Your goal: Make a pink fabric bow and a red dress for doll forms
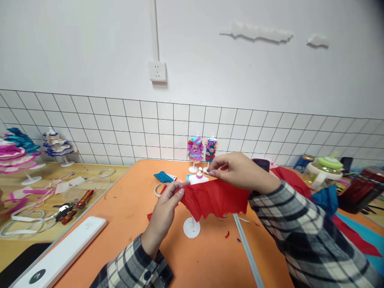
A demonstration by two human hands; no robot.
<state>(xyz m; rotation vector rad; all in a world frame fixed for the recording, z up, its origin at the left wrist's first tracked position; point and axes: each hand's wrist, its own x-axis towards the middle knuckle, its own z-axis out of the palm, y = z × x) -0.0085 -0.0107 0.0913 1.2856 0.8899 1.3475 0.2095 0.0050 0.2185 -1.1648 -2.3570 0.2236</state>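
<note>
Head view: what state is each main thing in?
Red sheet: creased, spread out
White dress form: upright, partly hidden
Left hand: pinching the red sheet
Right hand: curled; whether it holds anything, unclear
Wall socket: nothing plugged in
Jug: green lid on

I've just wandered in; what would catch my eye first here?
Probably the bright red crepe paper at the center, its left end in the left hand and the right hand above its upper edge. Just behind it, a small white dress form stands on the orange table. Farther back, two miniature dressed forms, one purple, one teal, stand before the tiled wall.
</note>
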